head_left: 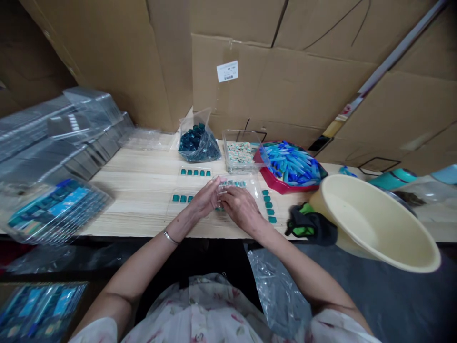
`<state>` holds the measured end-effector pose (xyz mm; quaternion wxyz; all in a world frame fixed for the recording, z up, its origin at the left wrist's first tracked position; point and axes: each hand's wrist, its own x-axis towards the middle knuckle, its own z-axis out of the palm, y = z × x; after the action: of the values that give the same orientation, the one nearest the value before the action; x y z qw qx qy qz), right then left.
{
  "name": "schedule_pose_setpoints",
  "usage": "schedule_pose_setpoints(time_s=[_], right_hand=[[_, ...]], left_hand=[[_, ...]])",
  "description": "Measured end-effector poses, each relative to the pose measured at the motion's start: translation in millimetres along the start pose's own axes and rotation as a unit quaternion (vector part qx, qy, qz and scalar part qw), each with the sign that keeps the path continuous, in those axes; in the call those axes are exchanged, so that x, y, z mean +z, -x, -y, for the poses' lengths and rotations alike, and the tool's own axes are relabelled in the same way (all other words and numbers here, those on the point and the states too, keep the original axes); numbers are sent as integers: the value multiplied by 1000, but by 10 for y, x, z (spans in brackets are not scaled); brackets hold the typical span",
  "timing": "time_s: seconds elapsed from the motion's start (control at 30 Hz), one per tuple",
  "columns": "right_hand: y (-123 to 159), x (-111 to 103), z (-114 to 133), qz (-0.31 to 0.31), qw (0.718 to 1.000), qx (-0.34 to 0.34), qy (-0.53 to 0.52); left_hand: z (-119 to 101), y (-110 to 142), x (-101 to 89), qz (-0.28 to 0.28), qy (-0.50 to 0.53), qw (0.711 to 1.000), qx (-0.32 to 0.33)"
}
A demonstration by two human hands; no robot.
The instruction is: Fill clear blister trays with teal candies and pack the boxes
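Left hand, right hand, clear tray, teal tiles (partly hidden)

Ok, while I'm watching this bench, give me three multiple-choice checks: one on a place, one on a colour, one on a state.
1. Where are the left hand and right hand?
A. Inside the red tray
B. Over the clear tray
C. In the basin

2. What colour are the small squares beside them?
A. Teal
B. Yellow
C. Red

3. How does the cream basin sit?
A. Upside down
B. Flat and level
C. Tilted

1: B, both hands meet above the clear plastic.
2: A, the squares show blue-green.
3: C, its rim slants with the inside showing.
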<state>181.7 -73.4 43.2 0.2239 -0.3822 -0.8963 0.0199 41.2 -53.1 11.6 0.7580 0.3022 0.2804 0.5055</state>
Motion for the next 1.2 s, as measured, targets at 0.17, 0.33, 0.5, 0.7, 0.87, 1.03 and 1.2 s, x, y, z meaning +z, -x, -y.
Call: schedule_pose_setpoints(time_s=[0.17,0.33,0.5,0.7,0.87,1.03,1.2], right_hand=[[71,-25,-119,-82,985,38,-147],[67,18,-80,-118,977,95,-148],[78,56,45,-159,979,119,-50],[116,61,118,-138,981,133,-20],[142,64,-5,-137,980,90,-111],[148,51,26,-140,978,133,-82],[103,49,37,-115,977,163,-79]], left_hand=[[-16,74,78,9,20,998,55],[39,103,137,-15,39,995,93],[90,104,167,-33,33,992,116],[121,106,189,-59,27,989,130],[111,116,149,-61,31,989,130],[106,107,130,-49,38,988,139],[99,135,181,-63,26,986,152]])
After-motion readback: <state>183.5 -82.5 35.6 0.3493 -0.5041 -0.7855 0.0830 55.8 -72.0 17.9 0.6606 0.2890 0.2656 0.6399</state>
